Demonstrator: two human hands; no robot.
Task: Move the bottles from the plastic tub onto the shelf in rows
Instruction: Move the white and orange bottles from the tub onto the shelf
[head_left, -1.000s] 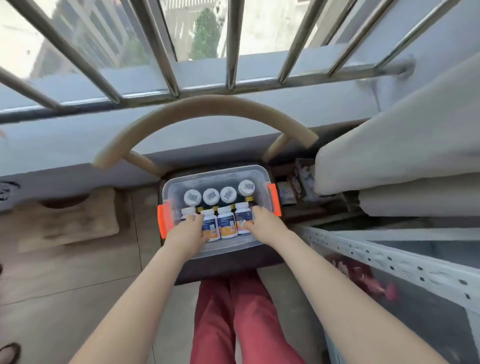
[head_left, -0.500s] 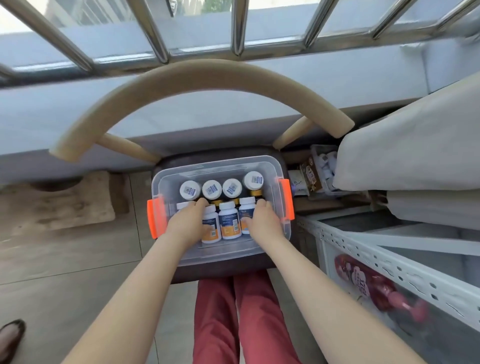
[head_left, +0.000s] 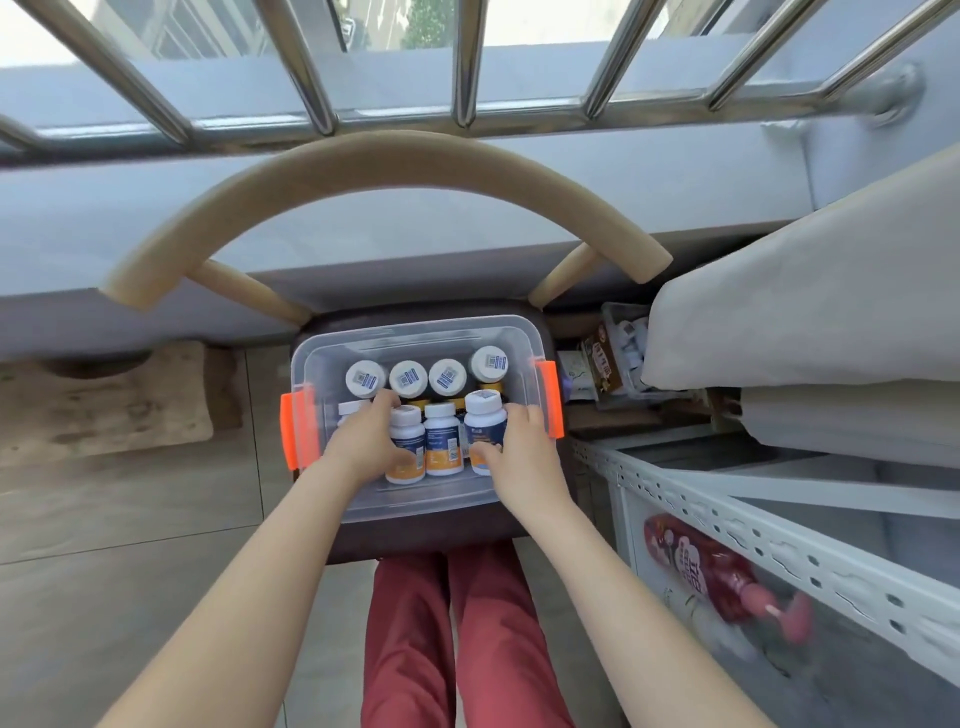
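Both hands down inside the clear plastic tub (head_left: 415, 332), set on a dark chair seat (head_left: 415, 535). Right hand (head_left: 519, 447) wrapped around the rightmost front bottle (head_left: 484, 421) — thumb on the label, fingers behind — raised above its neighbours, unlike half a second ago, when level with them. Left hand (head_left: 363, 441) curled over the leftmost front bottle (head_left: 349, 410), mostly hidden. Remaining bottles (head_left: 426, 379) upright in two rows. White shelf (head_left: 779, 525) just right of the tub.
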